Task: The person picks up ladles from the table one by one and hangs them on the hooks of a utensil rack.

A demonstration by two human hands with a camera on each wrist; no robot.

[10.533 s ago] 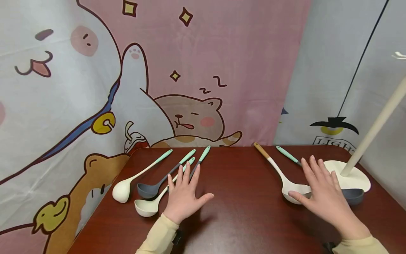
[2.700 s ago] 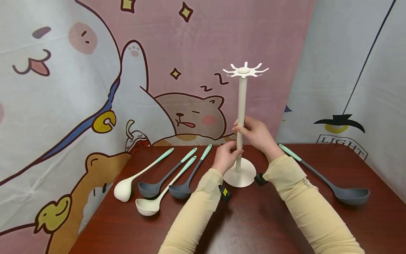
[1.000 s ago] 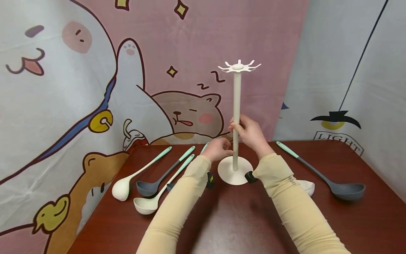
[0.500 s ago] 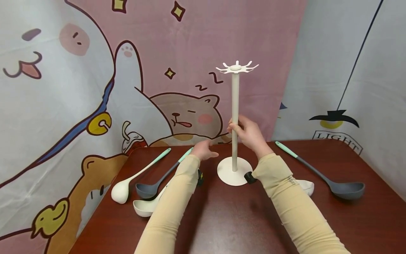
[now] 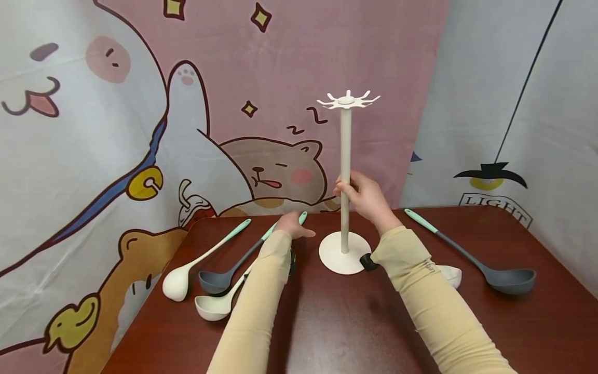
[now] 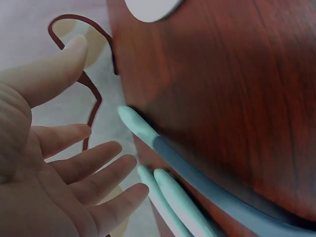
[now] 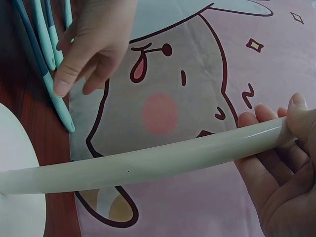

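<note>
An off-white utensil stand point(image 5: 345, 140), with a round base and a ring of hooks on top, stands upright on the table. My right hand point(image 5: 368, 200) grips its pole about halfway down, fingers curled round it. Left of the stand, my left hand point(image 5: 290, 226) hovers over the ladle handles, its fingers loosely spread and holding nothing. Nearest to it is a grey ladle point(image 6: 197, 177) with a mint handle; its bowl is hidden by my left forearm in the head view. Farther left lie a white ladle point(image 5: 214, 307), another grey ladle point(image 5: 216, 282) and a rounded white ladle point(image 5: 176, 283).
Right of the stand, a grey ladle point(image 5: 511, 280) with a mint handle lies on the dark red table point(image 5: 345, 332). A white ladle bowl point(image 5: 450, 275) shows from behind my right forearm. A cartoon cloth point(image 5: 388, 78) hangs behind the table.
The stand was moved from the far right to the table's middle, where both hands held its pole. My left hand has since let go and moved left to the ladle handles; the right keeps its grip.
</note>
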